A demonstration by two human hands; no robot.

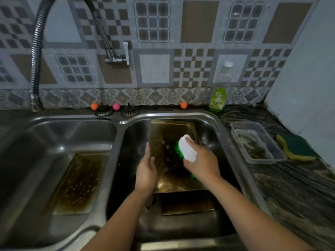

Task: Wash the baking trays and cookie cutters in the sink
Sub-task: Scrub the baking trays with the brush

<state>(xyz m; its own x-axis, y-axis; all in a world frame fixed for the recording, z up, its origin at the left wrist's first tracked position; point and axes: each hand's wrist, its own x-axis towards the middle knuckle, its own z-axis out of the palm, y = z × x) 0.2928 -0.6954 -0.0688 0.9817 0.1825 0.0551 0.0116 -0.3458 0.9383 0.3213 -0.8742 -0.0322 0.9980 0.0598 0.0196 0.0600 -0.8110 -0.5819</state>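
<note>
We've got the baking tray (pixel 168 142) propped in the right sink (pixel 220 124) basin, left hand (pixel 146 171) clamping its left edge, right hand (pixel 201 163) gripping the brush (pixel 187 151). Stiff, soapy, probably slippery, so hold the rim.

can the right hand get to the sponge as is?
Probably not yet: the right hand grips the brush on the tray. The sponge lies uncovered on the counter.
</note>
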